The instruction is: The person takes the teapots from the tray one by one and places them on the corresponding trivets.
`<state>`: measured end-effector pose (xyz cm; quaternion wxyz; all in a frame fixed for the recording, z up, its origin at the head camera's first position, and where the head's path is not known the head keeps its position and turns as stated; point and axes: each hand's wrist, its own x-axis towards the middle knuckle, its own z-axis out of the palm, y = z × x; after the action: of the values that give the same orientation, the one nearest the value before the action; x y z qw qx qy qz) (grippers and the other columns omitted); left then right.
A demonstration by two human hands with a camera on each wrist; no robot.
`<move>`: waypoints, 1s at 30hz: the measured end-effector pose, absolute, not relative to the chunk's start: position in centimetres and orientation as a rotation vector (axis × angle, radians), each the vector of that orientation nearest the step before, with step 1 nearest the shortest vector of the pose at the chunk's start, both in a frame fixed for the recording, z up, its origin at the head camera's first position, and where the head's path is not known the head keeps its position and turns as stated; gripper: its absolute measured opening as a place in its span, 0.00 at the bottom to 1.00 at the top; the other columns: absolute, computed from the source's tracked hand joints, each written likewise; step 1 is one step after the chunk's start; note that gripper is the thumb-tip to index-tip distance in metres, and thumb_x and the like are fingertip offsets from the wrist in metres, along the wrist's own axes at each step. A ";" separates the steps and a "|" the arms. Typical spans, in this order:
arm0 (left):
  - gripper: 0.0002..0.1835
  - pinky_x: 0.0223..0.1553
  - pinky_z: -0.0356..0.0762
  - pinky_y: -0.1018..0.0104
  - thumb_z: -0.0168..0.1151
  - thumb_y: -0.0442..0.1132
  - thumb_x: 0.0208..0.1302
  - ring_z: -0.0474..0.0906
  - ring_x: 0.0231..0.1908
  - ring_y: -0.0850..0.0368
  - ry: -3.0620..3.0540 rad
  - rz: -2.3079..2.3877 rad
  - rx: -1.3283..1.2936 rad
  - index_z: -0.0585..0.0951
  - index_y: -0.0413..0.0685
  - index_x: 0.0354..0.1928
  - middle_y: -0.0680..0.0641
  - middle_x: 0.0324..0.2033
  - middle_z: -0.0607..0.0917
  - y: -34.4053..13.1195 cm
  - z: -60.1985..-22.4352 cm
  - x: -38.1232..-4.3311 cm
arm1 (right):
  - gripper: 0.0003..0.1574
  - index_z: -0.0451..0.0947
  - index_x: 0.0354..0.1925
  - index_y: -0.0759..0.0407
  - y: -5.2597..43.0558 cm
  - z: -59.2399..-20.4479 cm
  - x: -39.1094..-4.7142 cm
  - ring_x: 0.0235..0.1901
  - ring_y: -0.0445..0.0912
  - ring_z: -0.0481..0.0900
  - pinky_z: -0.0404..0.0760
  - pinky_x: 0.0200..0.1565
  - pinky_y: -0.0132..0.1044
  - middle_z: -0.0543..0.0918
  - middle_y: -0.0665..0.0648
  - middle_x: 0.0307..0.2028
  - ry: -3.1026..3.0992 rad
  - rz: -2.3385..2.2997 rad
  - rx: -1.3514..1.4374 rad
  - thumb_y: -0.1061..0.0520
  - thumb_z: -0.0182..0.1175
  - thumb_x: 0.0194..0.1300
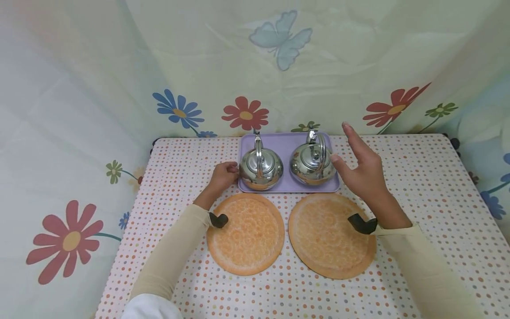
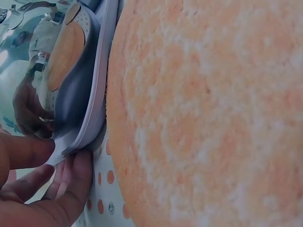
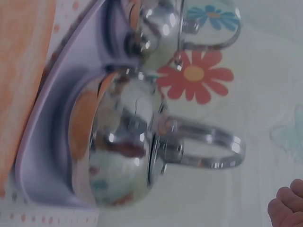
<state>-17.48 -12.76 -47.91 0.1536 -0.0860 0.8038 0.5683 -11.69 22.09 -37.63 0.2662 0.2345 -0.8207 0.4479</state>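
Observation:
Two shiny steel kettles, a left one (image 1: 260, 170) and a right one (image 1: 312, 164), stand upright side by side on a lilac tray (image 1: 287, 188). My left hand (image 1: 224, 177) is at the tray's left side. In the left wrist view its thumb (image 2: 28, 150) lies over the rim and its fingers (image 2: 78, 182) are under it, pinching the tray corner. My right hand (image 1: 364, 170) is raised beside the right kettle, fingers extended and holding nothing. The right wrist view shows the kettle's handle (image 3: 208, 137) standing up, with a few fingertips (image 3: 289, 205) at the lower right corner.
Two round tan mats, left (image 1: 245, 235) and right (image 1: 330, 235), lie in front of the tray. A dotted cloth (image 1: 434, 199) covers the table. Behind it hangs a flowered curtain (image 1: 326, 79), close to the tray's back edge.

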 end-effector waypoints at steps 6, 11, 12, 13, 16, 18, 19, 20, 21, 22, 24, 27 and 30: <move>0.23 0.46 0.82 0.65 0.55 0.25 0.65 0.79 0.51 0.45 2.270 1.629 -0.237 0.73 0.31 0.62 0.36 0.53 0.79 -12.9 -48.0 -17.5 | 0.38 0.64 0.64 0.78 19.1 -35.9 -10.5 0.66 0.59 0.63 0.64 0.66 0.41 0.67 0.75 0.63 -2.068 1.532 0.687 0.81 0.62 0.55; 0.22 0.45 0.82 0.63 0.55 0.24 0.62 0.81 0.47 0.46 2.296 1.623 -0.226 0.75 0.31 0.59 0.36 0.48 0.80 -12.9 -48.5 -17.7 | 0.43 0.64 0.65 0.77 18.6 -37.4 -11.1 0.66 0.56 0.64 0.65 0.65 0.40 0.67 0.72 0.64 -2.082 1.647 0.677 0.87 0.59 0.50; 0.21 0.45 0.82 0.63 0.55 0.24 0.62 0.81 0.45 0.46 2.300 1.625 -0.223 0.76 0.31 0.59 0.36 0.47 0.81 -12.9 -48.6 -17.7 | 0.44 0.64 0.65 0.76 18.4 -37.6 -11.1 0.67 0.55 0.64 0.65 0.65 0.39 0.67 0.71 0.64 -2.094 1.662 0.670 0.87 0.59 0.49; 0.21 0.45 0.82 0.62 0.54 0.23 0.62 0.81 0.45 0.47 2.300 1.631 -0.217 0.77 0.31 0.58 0.37 0.46 0.81 -12.9 -48.6 -17.7 | 0.44 0.64 0.65 0.74 18.3 -38.1 -11.2 0.66 0.54 0.64 0.65 0.65 0.38 0.68 0.70 0.64 -2.106 1.675 0.661 0.86 0.60 0.49; 0.20 0.41 0.83 0.64 0.55 0.23 0.61 0.82 0.41 0.50 2.318 1.643 -0.187 0.78 0.30 0.56 0.38 0.42 0.82 -12.8 -48.6 -17.7 | 0.43 0.65 0.66 0.71 17.7 -39.1 -11.1 0.66 0.51 0.65 0.66 0.64 0.37 0.68 0.67 0.65 -2.094 1.766 0.649 0.83 0.61 0.53; 0.19 0.41 0.83 0.63 0.55 0.24 0.62 0.82 0.40 0.50 2.320 1.643 -0.176 0.78 0.30 0.56 0.38 0.43 0.83 -12.7 -48.7 -17.7 | 0.40 0.65 0.66 0.70 17.1 -39.5 -11.0 0.66 0.50 0.66 0.66 0.64 0.36 0.69 0.67 0.65 -2.074 1.843 0.649 0.81 0.61 0.55; 0.19 0.41 0.83 0.63 0.55 0.24 0.62 0.82 0.41 0.50 2.321 1.643 -0.177 0.78 0.30 0.56 0.38 0.44 0.83 -12.7 -48.7 -17.7 | 0.39 0.65 0.66 0.71 16.9 -39.6 -11.0 0.65 0.50 0.66 0.66 0.64 0.36 0.69 0.67 0.65 -2.067 1.883 0.649 0.80 0.61 0.57; 0.19 0.41 0.83 0.63 0.55 0.24 0.62 0.82 0.41 0.50 2.324 1.640 -0.182 0.78 0.30 0.56 0.37 0.44 0.83 -12.6 -48.7 -17.8 | 0.38 0.65 0.66 0.71 16.6 -39.7 -11.0 0.65 0.49 0.67 0.67 0.63 0.36 0.69 0.67 0.65 -2.060 1.919 0.649 0.78 0.61 0.58; 0.19 0.43 0.83 0.62 0.55 0.24 0.63 0.82 0.43 0.49 2.314 1.637 -0.196 0.78 0.31 0.57 0.37 0.46 0.82 -12.6 -48.8 -17.8 | 0.38 0.65 0.66 0.71 16.4 -39.9 -10.9 0.65 0.49 0.67 0.67 0.63 0.36 0.69 0.67 0.65 -2.064 1.942 0.647 0.77 0.61 0.59; 0.19 0.43 0.83 0.62 0.55 0.24 0.63 0.82 0.43 0.49 2.315 1.635 -0.207 0.77 0.30 0.57 0.36 0.47 0.82 -12.6 -48.8 -17.9 | 0.37 0.65 0.66 0.72 16.2 -39.9 -10.9 0.65 0.49 0.68 0.67 0.63 0.36 0.69 0.67 0.64 -2.062 1.973 0.645 0.76 0.62 0.60; 0.19 0.44 0.83 0.62 0.55 0.24 0.63 0.81 0.45 0.48 2.311 1.640 -0.221 0.77 0.30 0.57 0.35 0.48 0.82 -12.6 -48.8 -17.9 | 0.36 0.65 0.66 0.73 15.7 -40.1 -11.0 0.64 0.49 0.68 0.68 0.63 0.36 0.69 0.68 0.64 -2.058 2.035 0.641 0.74 0.62 0.61; 0.19 0.44 0.82 0.64 0.57 0.23 0.63 0.81 0.46 0.47 2.299 1.656 -0.233 0.76 0.29 0.57 0.34 0.48 0.81 -12.6 -48.9 -18.0 | 0.34 0.65 0.65 0.74 15.2 -40.3 -11.2 0.64 0.50 0.69 0.68 0.62 0.37 0.70 0.70 0.63 -2.078 2.094 0.621 0.73 0.62 0.62; 0.19 0.43 0.82 0.65 0.59 0.24 0.63 0.80 0.47 0.46 2.285 1.668 -0.232 0.76 0.28 0.57 0.34 0.47 0.81 -12.7 -48.9 -18.1 | 0.32 0.67 0.64 0.74 14.6 -40.5 -11.5 0.63 0.50 0.70 0.70 0.61 0.39 0.70 0.71 0.62 -2.111 2.118 0.601 0.72 0.61 0.63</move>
<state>-18.05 -12.68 -48.93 0.1511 -0.0806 0.7959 0.5808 -11.49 14.62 -40.48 0.0455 0.1967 -0.6914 0.6937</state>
